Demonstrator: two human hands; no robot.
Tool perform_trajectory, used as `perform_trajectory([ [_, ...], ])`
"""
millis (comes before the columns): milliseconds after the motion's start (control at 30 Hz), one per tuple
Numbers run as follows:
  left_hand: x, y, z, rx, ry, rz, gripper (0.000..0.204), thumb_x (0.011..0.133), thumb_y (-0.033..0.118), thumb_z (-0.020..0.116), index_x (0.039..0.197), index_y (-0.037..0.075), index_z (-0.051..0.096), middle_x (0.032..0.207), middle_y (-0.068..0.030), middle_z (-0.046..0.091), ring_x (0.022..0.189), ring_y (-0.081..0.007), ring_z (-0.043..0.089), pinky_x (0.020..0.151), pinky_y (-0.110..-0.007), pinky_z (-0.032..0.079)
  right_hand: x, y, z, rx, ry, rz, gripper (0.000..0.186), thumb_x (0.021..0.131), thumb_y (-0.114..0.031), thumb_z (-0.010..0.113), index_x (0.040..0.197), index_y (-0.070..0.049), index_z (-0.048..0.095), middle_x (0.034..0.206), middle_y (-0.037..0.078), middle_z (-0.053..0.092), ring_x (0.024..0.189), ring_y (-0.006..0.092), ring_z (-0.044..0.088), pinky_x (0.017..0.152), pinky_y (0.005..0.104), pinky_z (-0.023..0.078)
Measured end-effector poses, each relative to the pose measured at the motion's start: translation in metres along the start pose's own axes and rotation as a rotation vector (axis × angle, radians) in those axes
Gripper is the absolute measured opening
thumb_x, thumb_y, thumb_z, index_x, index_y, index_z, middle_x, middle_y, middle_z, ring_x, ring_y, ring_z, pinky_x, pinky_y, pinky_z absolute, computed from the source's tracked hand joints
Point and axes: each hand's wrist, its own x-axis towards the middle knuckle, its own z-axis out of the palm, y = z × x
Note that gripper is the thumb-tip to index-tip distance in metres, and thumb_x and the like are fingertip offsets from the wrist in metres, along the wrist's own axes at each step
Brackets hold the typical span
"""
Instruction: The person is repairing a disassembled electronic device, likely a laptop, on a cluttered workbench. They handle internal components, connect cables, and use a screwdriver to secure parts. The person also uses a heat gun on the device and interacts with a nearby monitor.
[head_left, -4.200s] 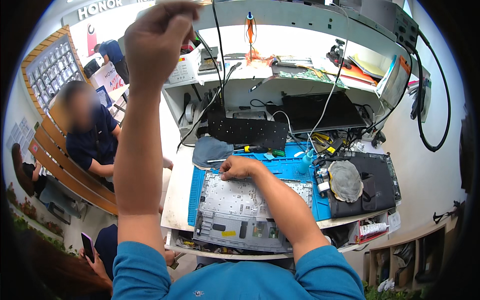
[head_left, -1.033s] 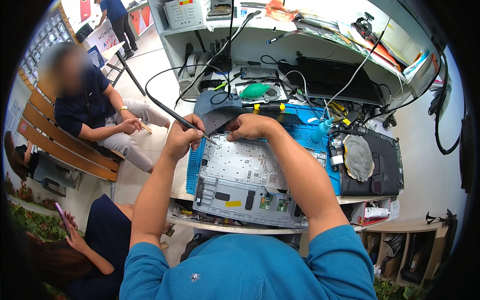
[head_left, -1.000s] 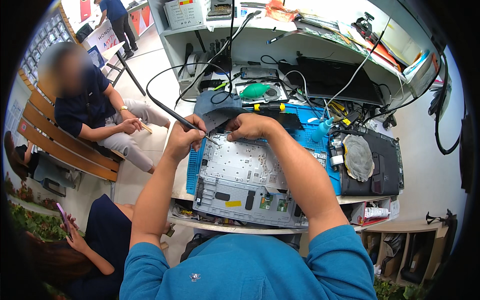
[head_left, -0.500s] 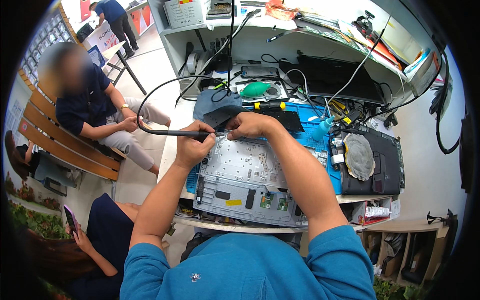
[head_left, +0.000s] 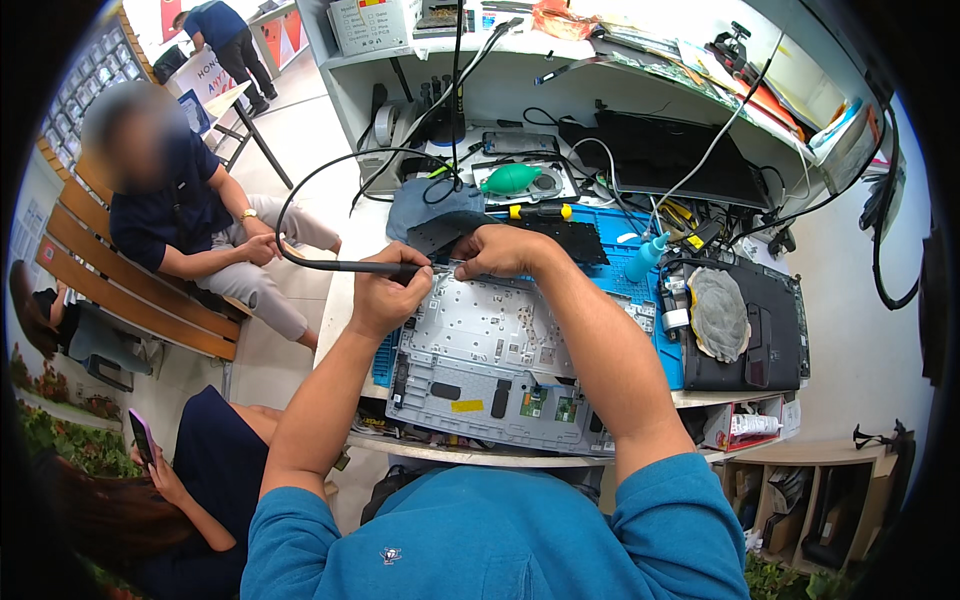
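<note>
A silver laptop case part lies in front of me on a blue work mat, its inner side up, with screw holes, black pads and small green boards showing. My left hand is closed round a black corded soldering iron, whose tip end points right at the case's far left corner. My right hand is bent over the same edge, fingers pinched together close to the tip. Whatever sits between those fingers is too small to make out.
A green rubber blower, a yellow-black tool and a blue bottle stand or lie beyond the case. At right is a black laptop with a grey pad on it. Cables hang overhead. People sit at left.
Both my hands and the case stay practically in place. The seated person at left has shifted slightly.
</note>
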Motion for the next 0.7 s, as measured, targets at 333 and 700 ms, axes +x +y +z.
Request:
perform_trajectory([
  [333, 0.0, 0.003, 0.0, 0.01, -0.017, 0.003, 0.009, 0.087, 0.005, 0.075, 0.088, -0.001, 0.069, 0.07, -0.0031, 0.065, 0.06, -0.0071, 0.057, 0.055, -0.024, 0.044, -0.002, -0.001, 0.001, -0.001, 0.034, -0.001, 0.058, 0.082, -0.033, 0.08, 0.131, -0.003, 0.074, 0.122, 0.018, 0.077, 0.114, 0.0302, 0.072, 0.103, 0.0373, 0.051],
  [700, 0.001, -0.007, -0.002, 0.073, -0.071, 0.12, 0.007, 0.094, 0.001, 0.072, 0.096, -0.001, 0.066, 0.067, -0.0031, 0.065, 0.053, -0.0079, 0.06, 0.049, -0.024, 0.047, -0.005, 0.001, 0.002, 0.094, 0.043, -0.014, 0.053, 0.08, -0.029, 0.082, 0.127, -0.005, 0.077, 0.116, 0.016, 0.079, 0.109, 0.0275, 0.072, 0.101, 0.0363, 0.051],
])
